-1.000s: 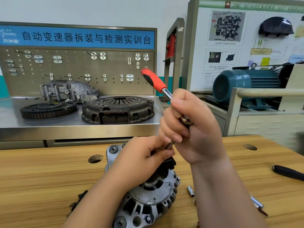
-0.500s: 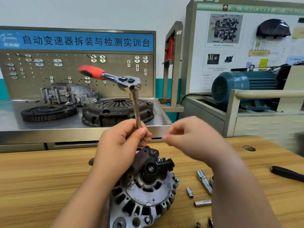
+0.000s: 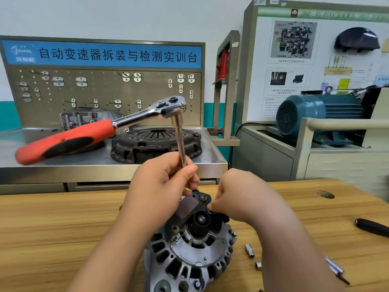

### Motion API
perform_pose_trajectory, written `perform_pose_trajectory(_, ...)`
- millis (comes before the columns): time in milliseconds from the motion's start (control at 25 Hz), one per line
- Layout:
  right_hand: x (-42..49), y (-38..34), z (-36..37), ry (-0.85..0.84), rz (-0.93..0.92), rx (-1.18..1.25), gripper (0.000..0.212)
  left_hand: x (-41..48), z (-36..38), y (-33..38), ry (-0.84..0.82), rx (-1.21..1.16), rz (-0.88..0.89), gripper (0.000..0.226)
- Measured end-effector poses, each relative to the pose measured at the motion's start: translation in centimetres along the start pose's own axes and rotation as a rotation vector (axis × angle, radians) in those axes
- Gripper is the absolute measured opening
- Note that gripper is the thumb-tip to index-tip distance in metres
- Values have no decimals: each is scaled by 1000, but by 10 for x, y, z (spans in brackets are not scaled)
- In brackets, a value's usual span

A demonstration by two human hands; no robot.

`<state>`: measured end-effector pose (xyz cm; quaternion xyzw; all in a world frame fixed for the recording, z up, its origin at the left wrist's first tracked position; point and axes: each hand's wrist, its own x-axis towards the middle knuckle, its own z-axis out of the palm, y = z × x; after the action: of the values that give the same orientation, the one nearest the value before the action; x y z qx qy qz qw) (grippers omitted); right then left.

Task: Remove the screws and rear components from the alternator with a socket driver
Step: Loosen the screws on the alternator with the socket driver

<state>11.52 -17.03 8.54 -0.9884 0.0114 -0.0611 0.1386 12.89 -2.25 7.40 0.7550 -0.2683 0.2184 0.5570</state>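
Over alternator (image 3: 189,256) on table (image 3: 52,228): left hand (image 3: 160,186) around socket driver (image 3: 134,119), right hand (image 3: 242,199) alongside.

One head-worn wide-angle view looks forward and slightly down, close over the near wooden counter (image 3: 52,228), the pegboard (image 3: 101,98) far behind.
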Motion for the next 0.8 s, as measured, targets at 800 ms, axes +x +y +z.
perform_pose_trajectory(800,-16,16,-46,64,-188,-23,21,2,11,-17,-145,-56,-166,27)
